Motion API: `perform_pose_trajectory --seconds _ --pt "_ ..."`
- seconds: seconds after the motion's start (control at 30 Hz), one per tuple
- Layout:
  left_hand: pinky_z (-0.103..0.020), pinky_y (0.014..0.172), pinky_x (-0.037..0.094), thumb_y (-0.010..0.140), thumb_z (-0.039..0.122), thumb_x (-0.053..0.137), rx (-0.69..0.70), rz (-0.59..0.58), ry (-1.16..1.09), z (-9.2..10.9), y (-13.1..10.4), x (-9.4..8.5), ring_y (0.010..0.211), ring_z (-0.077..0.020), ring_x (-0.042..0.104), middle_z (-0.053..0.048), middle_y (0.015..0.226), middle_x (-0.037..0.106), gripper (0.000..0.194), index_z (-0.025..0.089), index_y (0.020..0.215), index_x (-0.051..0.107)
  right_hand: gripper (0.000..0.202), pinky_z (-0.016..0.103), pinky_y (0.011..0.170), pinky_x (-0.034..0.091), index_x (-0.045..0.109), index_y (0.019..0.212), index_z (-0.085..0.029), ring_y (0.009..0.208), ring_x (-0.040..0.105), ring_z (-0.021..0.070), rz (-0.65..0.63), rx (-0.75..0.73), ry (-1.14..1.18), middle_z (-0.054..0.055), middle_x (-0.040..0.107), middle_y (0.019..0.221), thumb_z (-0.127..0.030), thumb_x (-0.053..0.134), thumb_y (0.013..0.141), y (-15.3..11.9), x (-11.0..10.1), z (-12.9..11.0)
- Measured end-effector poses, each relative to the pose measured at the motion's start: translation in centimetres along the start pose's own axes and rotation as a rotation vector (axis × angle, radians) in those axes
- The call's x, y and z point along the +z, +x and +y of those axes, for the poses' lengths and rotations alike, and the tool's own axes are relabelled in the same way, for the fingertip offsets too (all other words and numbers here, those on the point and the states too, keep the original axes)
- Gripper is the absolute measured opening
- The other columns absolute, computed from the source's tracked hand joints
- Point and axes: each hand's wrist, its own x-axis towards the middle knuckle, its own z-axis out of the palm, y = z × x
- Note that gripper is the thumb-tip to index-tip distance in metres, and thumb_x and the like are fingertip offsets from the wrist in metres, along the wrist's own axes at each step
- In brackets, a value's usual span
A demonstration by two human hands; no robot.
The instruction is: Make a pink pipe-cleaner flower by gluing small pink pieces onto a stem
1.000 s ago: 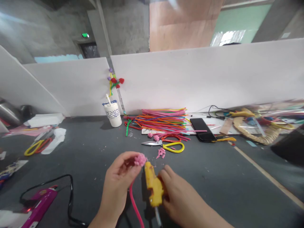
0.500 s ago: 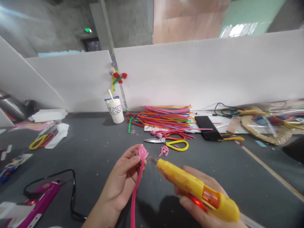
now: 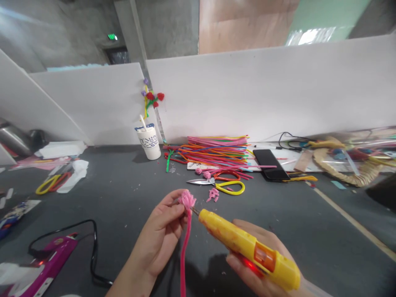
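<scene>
Between the thumb and fingers of my left hand [image 3: 162, 227] is a pink pipe-cleaner flower [image 3: 187, 199], held upright. Its long darker pink stem [image 3: 184, 255] hangs toward the bottom edge of the view. My right hand [image 3: 260, 255] is wrapped round a yellow hot glue gun [image 3: 247, 247] with a red light glowing beneath it. The metal nozzle [image 3: 194, 210] is at the base of the flower head; whether it touches cannot be made out. Just beyond lie short pink pipe-cleaner pieces [image 3: 213, 194] and scissors [image 3: 229, 187] with one red and one yellow handle.
Behind the scissors lies a heap of coloured pipe cleaners [image 3: 216, 150]. A white cup [image 3: 149, 142] with a straw stands left of it, a black phone [image 3: 270, 165] to its right. A magenta power strip [image 3: 57, 260] with a black cable [image 3: 95, 247] occupies the near left.
My right hand has moved the glue gun left, bringing its nozzle from a short gap away up to the flower's base. The flower and stem have shifted slightly right.
</scene>
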Motion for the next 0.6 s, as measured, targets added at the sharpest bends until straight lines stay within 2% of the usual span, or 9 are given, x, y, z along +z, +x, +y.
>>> perform_pose_trajectory --seconds 0.1,0.33,0.6 --pt "-0.016 0.061 0.053 0.061 0.015 0.086 -0.004 -0.009 -0.006 -0.05 0.03 -0.08 0.060 -0.0068 0.063 -0.001 0.078 0.071 0.033 0.017 0.092 0.075 0.035 0.023 0.042 0.039 0.050 0.061 -0.022 0.043 0.049 0.0116 -0.026 -0.060 -0.027 -0.002 0.052 0.052 -0.034 0.043 0.094 0.34 0.00 0.08" --pt "-0.015 0.061 0.053 0.061 0.014 0.086 -0.002 0.004 -0.012 -0.01 -0.21 0.09 0.061 -0.0076 0.064 -0.001 0.078 0.071 0.032 0.018 0.092 0.075 0.033 0.020 0.044 0.037 0.041 0.061 -0.022 0.043 0.046 0.0090 -0.001 -0.073 -0.030 -0.005 0.048 0.052 -0.029 0.046 0.093 0.26 0.20 -0.02" --pt "-0.014 0.061 0.053 0.060 0.015 0.087 -0.007 0.019 -0.002 0.02 -0.20 0.20 0.061 -0.0071 0.063 -0.001 0.080 0.070 0.033 0.017 0.090 0.075 0.030 0.022 0.045 0.039 0.045 0.062 -0.023 0.045 0.049 0.0111 -0.055 -0.073 -0.035 -0.003 0.053 0.054 -0.030 0.047 0.092 -0.15 0.03 0.12"
